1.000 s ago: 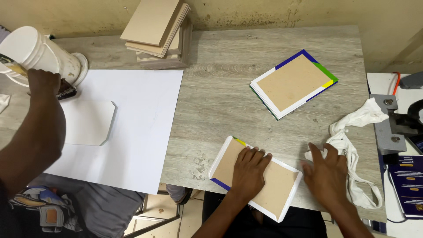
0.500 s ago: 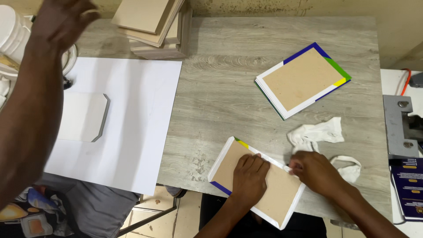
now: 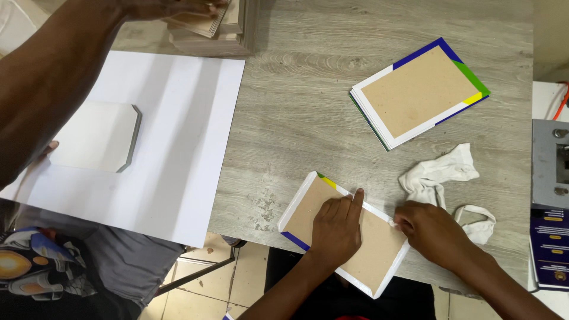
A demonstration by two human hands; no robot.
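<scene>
A single head-worn camera looks almost straight down on the grey wood-grain worktop (image 3: 296, 106), from close above the wearer's own side. The near edge of the worktop runs slantwise across the lower part of the view, with tiled floor showing beyond it, so the view is slightly rotated. The wearer's left hand (image 3: 336, 228) and right hand (image 3: 435, 231) enter from the bottom edge and sit low in the frame, near that edge. The far edge of the worktop lies beyond the top border. Another person's arm (image 3: 53, 83) crosses the upper left corner, very close to the lens. No second view shares the scene.
</scene>
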